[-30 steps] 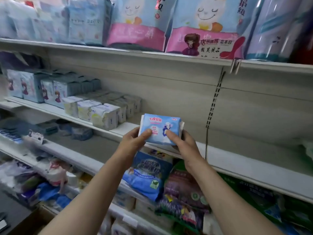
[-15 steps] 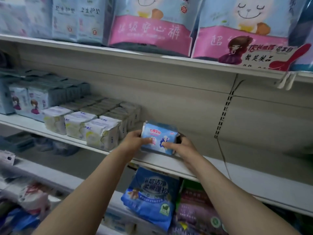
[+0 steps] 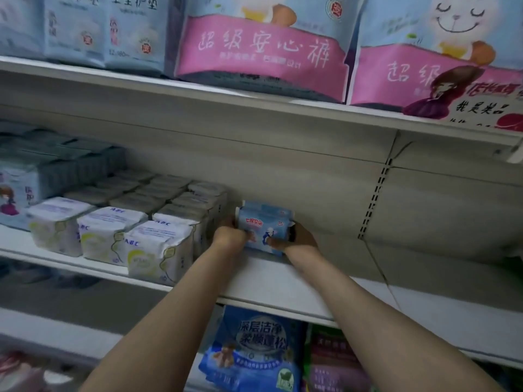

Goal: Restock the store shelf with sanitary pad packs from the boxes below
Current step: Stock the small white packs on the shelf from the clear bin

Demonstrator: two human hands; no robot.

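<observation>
A small blue sanitary pad pack (image 3: 264, 222) with red lettering stands upright deep on the white middle shelf (image 3: 283, 284), close to the back panel. My left hand (image 3: 230, 236) grips its left side and my right hand (image 3: 297, 240) grips its right side, thumbs on the front face. The pack sits just right of the rows of white ABC packs (image 3: 155, 247). Its lower edge is hidden behind my hands.
Blue-grey packs (image 3: 34, 179) fill the shelf's far left. Large pink-and-blue bags (image 3: 260, 49) line the shelf above. Blue (image 3: 254, 352) and purple (image 3: 336, 363) bags hang below. Bare shelf surface stretches right of the pack, past a slotted upright (image 3: 373, 199).
Both hands carried the blue pack from in front of the shelf edge up and back into the shelf, beside the white packs. The view moved closer and upward.
</observation>
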